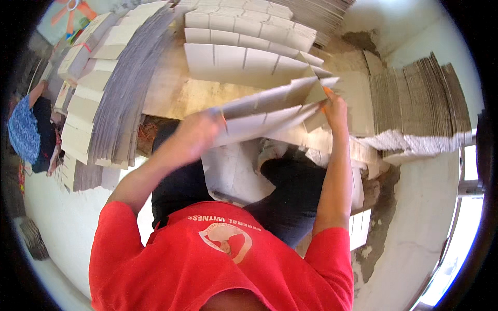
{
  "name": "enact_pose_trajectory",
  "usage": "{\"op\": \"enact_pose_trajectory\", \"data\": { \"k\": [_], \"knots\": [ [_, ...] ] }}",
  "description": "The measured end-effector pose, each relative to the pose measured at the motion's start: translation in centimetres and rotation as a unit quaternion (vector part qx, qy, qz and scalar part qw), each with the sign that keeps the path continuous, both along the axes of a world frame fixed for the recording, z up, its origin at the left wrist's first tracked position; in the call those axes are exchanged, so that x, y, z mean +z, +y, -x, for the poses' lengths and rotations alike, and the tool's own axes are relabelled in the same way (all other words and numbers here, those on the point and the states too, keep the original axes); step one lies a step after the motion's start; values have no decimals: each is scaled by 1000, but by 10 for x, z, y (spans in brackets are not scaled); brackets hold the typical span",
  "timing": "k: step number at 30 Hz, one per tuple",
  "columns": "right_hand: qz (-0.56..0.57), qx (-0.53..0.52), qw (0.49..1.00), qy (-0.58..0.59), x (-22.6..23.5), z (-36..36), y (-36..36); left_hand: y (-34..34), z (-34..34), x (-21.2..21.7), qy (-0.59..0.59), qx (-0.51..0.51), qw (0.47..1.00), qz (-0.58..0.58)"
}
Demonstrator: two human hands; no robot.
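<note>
Two long slotted cardboard strips (259, 122) stand on edge in front of me, tilted up to the right. A shorter cardboard cross piece (315, 94) crosses them near their right ends. My left hand (196, 136), blurred by motion, is closed at the left end of the strips, with orange on a fingertip. My right hand (336, 110) pinches the cardboard at the right end, where the strips meet the cross piece; its fingertips also show orange. Behind, more slotted cardboard strips (233, 65) stand in rows on the wooden board.
A wooden board (171, 98) lies under the work. Tall stacks of cardboard pieces (124, 88) line the left side, and further stacks (415, 98) stand at the right wall. Another person in a blue patterned garment (24, 129) is at far left. My legs are below the board.
</note>
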State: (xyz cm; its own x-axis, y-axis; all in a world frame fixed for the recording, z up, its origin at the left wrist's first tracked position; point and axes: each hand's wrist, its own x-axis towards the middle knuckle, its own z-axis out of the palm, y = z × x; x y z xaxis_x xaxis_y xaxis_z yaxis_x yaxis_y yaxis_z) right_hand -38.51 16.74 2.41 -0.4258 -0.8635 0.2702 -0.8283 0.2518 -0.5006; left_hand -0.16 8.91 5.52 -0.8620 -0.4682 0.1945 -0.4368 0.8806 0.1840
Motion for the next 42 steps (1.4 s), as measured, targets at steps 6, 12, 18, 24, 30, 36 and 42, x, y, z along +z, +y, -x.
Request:
{"op": "enact_pose_trajectory", "data": {
  "k": [6,12,18,24,30,36,42],
  "knots": [
    [-75,-94,990,74,-8,-39,-7,-68,11,37,25,87,996,-4],
    [-100,5,995,8,3,-28,9,-87,39,32,128,112,982,-85],
    [-186,-39,976,103,47,-55,15,-127,74,-20,40,47,998,-31],
    [101,-105,986,78,57,5,12,-138,79,-34,97,1,994,-60],
    [-194,38,977,80,43,30,-21,-159,82,-40,55,16,996,-63],
    [-25,35,980,-192,41,28,-9,-155,92,-26,43,14,999,-27],
    [82,-92,990,-62,36,7,57,-95,154,8,125,-100,986,-45]
  ]
}}
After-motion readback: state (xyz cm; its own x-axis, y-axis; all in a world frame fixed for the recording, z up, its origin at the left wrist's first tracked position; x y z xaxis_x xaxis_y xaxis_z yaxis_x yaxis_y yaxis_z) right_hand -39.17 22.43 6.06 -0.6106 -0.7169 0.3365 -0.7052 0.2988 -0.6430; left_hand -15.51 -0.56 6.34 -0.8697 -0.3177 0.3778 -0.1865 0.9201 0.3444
